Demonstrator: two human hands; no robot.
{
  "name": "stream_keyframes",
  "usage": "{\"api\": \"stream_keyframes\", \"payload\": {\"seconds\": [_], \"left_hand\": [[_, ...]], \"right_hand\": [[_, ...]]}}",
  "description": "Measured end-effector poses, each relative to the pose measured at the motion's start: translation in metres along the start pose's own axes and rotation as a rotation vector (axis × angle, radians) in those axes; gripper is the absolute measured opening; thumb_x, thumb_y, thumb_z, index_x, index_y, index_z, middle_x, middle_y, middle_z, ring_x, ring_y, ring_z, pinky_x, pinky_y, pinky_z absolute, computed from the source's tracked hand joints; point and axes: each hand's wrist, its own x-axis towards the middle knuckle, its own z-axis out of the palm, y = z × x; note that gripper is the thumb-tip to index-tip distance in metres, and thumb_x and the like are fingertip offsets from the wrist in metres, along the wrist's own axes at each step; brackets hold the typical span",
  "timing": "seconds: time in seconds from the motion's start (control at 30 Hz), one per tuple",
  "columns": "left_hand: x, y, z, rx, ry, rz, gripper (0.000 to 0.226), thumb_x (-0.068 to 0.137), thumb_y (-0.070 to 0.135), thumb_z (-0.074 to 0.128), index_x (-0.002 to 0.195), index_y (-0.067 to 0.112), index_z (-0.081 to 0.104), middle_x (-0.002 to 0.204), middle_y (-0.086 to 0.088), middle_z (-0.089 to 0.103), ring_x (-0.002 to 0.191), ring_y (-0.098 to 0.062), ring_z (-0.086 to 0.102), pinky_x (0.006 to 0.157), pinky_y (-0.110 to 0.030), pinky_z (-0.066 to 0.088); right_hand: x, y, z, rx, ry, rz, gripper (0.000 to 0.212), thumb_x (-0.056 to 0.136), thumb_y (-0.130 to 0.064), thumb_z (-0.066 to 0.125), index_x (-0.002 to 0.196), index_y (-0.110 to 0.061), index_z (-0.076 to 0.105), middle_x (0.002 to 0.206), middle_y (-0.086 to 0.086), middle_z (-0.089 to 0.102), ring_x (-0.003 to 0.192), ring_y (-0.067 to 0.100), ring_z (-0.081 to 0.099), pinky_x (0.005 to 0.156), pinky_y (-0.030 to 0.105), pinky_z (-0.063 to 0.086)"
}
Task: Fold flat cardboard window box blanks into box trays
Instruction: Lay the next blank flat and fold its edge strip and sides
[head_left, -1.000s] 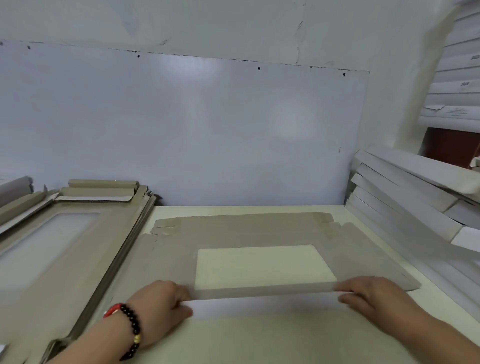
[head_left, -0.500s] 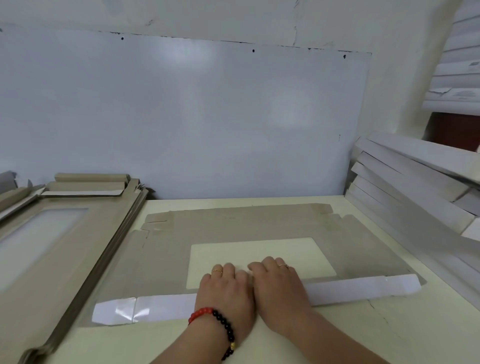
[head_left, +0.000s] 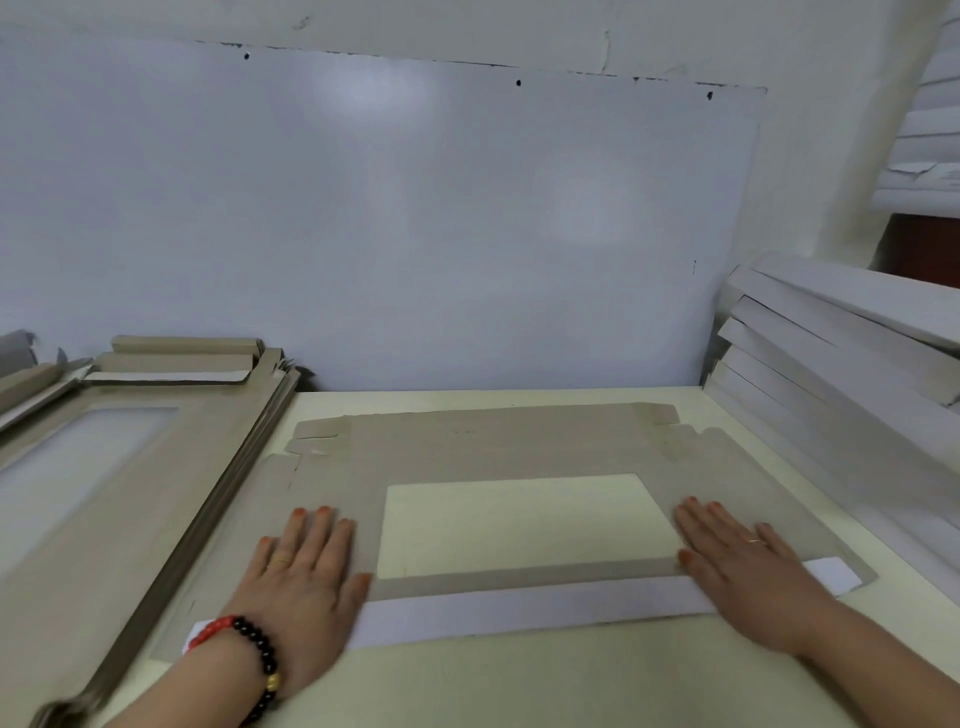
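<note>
A flat grey cardboard blank (head_left: 493, 447) with a rectangular window cut-out (head_left: 524, 522) lies on the cream table (head_left: 519, 686). Its near long flap (head_left: 519, 610) is folded over onto the blank and shows its white side. My left hand (head_left: 306, 582), with a red and black bead bracelet, presses flat on the flap's left end, fingers spread. My right hand (head_left: 748, 577) presses flat on the right end of the flap. Neither hand grips anything.
A stack of grey window blanks (head_left: 119, 493) lies at the left, with folded flaps at its far end. Folded white box trays (head_left: 841, 374) are piled at the right. A white board (head_left: 374, 223) covers the wall behind.
The near flap was folded over onto the blank. My hands, pressed together at its middle half a second ago, have slid apart to its two ends.
</note>
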Motion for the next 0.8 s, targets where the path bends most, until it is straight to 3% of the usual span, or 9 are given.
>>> {"api": "stream_keyframes", "payload": {"seconds": [0.17,0.37,0.5,0.53,0.6,0.67,0.77,0.8], "left_hand": [[0.001,-0.027,0.001,-0.026,-0.002,-0.040,0.062,0.099,0.052,0.005,0.151,0.027,-0.016,0.158,0.005,-0.022,0.144,-0.018,-0.022,0.119,-0.038,-0.006],[0.002,-0.039,-0.003,-0.049,0.033,-0.041,0.067,0.092,0.065,0.005,0.152,0.038,-0.006,0.160,0.014,-0.006,0.148,-0.016,-0.010,0.120,-0.037,0.001],[-0.007,-0.030,-0.021,0.013,0.128,0.047,0.112,0.060,0.084,-0.027,0.150,0.038,0.022,0.156,0.016,0.024,0.147,-0.012,0.014,0.118,-0.033,0.011],[-0.011,-0.025,-0.025,0.018,0.146,0.097,0.117,0.059,0.086,-0.025,0.146,0.035,0.034,0.151,0.013,0.036,0.143,-0.014,0.027,0.116,-0.035,0.020],[-0.019,-0.015,-0.027,-0.010,0.239,0.274,0.098,0.078,0.083,-0.001,0.123,0.025,0.065,0.124,0.005,0.065,0.119,-0.018,0.059,0.098,-0.041,0.046],[-0.026,-0.004,-0.027,0.033,0.357,0.371,0.068,0.087,0.070,0.025,0.097,0.026,0.075,0.100,0.008,0.073,0.096,-0.016,0.070,0.080,-0.041,0.056],[-0.029,0.015,-0.034,0.039,0.417,0.396,0.022,0.071,0.044,0.064,0.084,0.031,0.075,0.098,0.006,0.073,0.093,-0.020,0.071,0.080,-0.044,0.056],[-0.029,0.021,-0.036,0.027,0.383,0.353,0.021,0.067,0.036,0.074,0.088,0.031,0.074,0.105,0.004,0.072,0.100,-0.023,0.069,0.086,-0.045,0.054]], "right_hand": [[-0.008,0.049,0.002,0.029,0.029,0.121,0.055,0.102,-0.047,0.007,0.150,-0.032,-0.016,0.155,-0.019,-0.020,0.138,-0.006,-0.015,0.118,0.034,-0.004],[-0.027,0.052,0.000,0.094,0.218,0.211,0.050,0.103,-0.042,0.019,0.152,-0.033,0.018,0.159,-0.017,0.011,0.146,0.005,0.013,0.118,0.030,0.015],[-0.050,0.045,-0.004,0.105,0.347,0.172,0.040,0.101,-0.038,0.031,0.136,-0.035,0.050,0.146,-0.014,0.044,0.130,0.014,0.042,0.106,0.029,0.033],[-0.055,0.045,-0.004,0.126,0.371,0.132,0.035,0.100,-0.036,0.038,0.129,-0.035,0.057,0.139,-0.013,0.051,0.123,0.015,0.048,0.101,0.030,0.036],[-0.066,0.044,-0.007,0.219,0.427,0.037,0.020,0.096,-0.031,0.052,0.110,-0.037,0.065,0.118,-0.015,0.063,0.104,0.014,0.055,0.091,0.034,0.041],[-0.078,0.044,-0.010,0.245,0.523,-0.031,0.015,0.095,-0.037,0.052,0.089,-0.038,0.066,0.091,-0.022,0.063,0.084,0.007,0.057,0.077,0.033,0.044],[-0.104,0.043,-0.014,0.201,0.634,-0.111,0.047,0.090,-0.056,0.037,0.071,-0.028,0.069,0.074,-0.026,0.059,0.067,0.005,0.060,0.070,0.026,0.035],[-0.112,0.035,-0.011,0.199,0.640,-0.122,0.052,0.091,-0.057,0.035,0.070,-0.027,0.071,0.073,-0.022,0.063,0.067,0.007,0.062,0.071,0.025,0.035]]}}
